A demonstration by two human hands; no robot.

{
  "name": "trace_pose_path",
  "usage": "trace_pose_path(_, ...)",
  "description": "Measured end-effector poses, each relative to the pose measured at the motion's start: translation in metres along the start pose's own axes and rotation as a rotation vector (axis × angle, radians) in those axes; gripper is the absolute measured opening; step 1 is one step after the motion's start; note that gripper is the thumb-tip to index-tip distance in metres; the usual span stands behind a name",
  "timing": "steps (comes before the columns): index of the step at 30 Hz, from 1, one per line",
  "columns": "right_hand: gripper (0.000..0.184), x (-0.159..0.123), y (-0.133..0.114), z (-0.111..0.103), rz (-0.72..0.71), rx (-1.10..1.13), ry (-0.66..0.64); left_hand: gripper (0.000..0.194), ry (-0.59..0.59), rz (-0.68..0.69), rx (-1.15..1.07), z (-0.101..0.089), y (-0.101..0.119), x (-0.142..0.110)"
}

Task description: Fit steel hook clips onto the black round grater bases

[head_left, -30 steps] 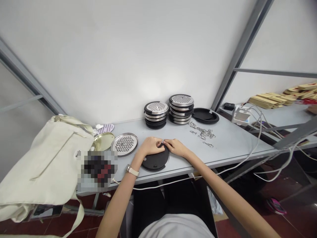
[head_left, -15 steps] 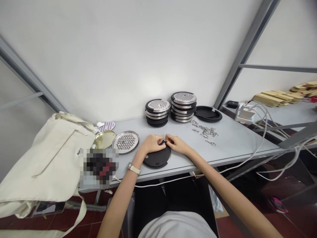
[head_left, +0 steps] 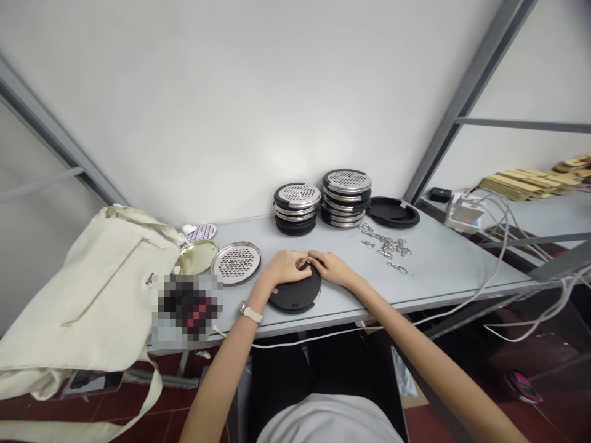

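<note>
Well left of the black disc (head_left: 294, 296), a cream bag (head_left: 106, 295) slumps at the table (head_left: 438, 261). Between bag and disc, nearer the bag, lies a gold lid (head_left: 199, 258); the grater plate (head_left: 236, 263) is flat on the table, nearer the disc. My left hand (head_left: 290, 267) is curled, its thumb over the disc's far edge; I cannot tell whether it grips the rim or something small. The disc lies flat before me, a short stack (head_left: 298, 212) behind it. At its far right edge, my right hand (head_left: 330, 268) has its fingers bunched by my left fingertips; what they pinch is hidden. Behind and right of the disc come a taller stack (head_left: 347, 200), scattered clips (head_left: 388, 245) and a black tray (head_left: 392, 212).
</note>
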State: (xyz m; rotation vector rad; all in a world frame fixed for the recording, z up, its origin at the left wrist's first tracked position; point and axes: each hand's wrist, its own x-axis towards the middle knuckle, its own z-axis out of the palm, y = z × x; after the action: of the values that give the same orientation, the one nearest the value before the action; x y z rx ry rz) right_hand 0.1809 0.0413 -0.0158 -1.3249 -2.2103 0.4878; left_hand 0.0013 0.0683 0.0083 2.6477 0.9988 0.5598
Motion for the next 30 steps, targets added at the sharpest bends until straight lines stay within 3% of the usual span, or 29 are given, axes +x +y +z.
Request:
trace_pose_path(17,0.03,-0.0001,-0.0032,-0.0064,0.023,0.005,-0.067,0.022,-0.028,-0.043,0.03,0.0004,0.0029,0.0044)
trace_pose_path(30,0.033,0.0044,0.0048,-0.0092,-0.04,0.008,-0.141,0.021,-0.039,-0.058,0.036,-0.0003,0.0043,0.0047)
